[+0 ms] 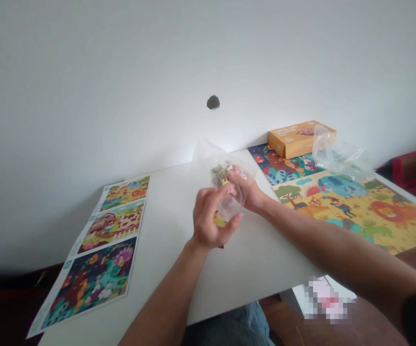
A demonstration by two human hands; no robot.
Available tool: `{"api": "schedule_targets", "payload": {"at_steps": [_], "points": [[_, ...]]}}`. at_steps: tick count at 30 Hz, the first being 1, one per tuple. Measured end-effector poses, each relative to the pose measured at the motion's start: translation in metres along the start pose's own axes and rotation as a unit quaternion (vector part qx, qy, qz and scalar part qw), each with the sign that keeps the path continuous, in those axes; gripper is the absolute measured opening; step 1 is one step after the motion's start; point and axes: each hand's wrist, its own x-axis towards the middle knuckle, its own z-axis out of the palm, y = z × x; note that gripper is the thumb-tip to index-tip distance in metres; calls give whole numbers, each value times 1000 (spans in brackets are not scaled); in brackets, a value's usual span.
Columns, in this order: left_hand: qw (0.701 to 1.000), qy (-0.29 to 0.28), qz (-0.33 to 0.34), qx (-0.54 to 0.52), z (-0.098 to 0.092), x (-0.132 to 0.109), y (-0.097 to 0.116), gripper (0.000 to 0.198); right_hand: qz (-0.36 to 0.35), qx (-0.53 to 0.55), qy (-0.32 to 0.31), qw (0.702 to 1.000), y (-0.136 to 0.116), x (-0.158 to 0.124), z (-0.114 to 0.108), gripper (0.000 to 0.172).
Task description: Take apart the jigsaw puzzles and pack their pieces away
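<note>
A translucent plastic bag (208,156) filled with small colourful puzzle pieces (219,175) is held over the white table. My right hand (249,188) grips its right side, fingers closed around the pieces and partly veiled by the plastic. My left hand (208,216) is at the near side of the bag, thumb spread away from the fingers. Its index fingertip touches the bag or a pink piece there; I cannot tell which. Some of its fingers are hidden. Under the hands, a yellow and red printed piece (220,220) shows in part.
On the left of the white table (171,211) lies a sheet with three printed pictures (116,226). To the right are an assembled animal puzzle (348,204), a dark puzzle (276,166), an orange box (301,139) and another clear bag (341,154). The wall (157,96) stands behind.
</note>
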Motion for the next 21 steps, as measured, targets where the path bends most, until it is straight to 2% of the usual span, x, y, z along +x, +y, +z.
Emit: {"api": "schedule_targets", "payload": {"at_steps": [2,4,6,8,11,14,17,21], "points": [[985,98,-136,30,2,0,-9,63,7,47,10,999,-3,2,-2,32],[947,144,-283,55,5,-2,-29,63,30,56,8,998,-6,4,-5,33],[909,118,-397,49,8,-7,-54,55,52,41,8,998,-6,7,-10,34],[883,69,-463,26,10,-10,-78,46,66,17,18,997,-3,9,-15,33],[875,18,-483,12,11,-13,-99,50,74,-73,71,992,4,12,-22,35],[888,-24,-458,10,12,-13,-100,52,22,-215,127,968,10,13,-25,34],[901,-26,-432,-7,12,-12,-93,44,-19,-330,120,936,11,12,-26,35],[893,-4,-446,-57,10,-8,-87,42,9,-431,105,896,7,8,-25,50]]}}
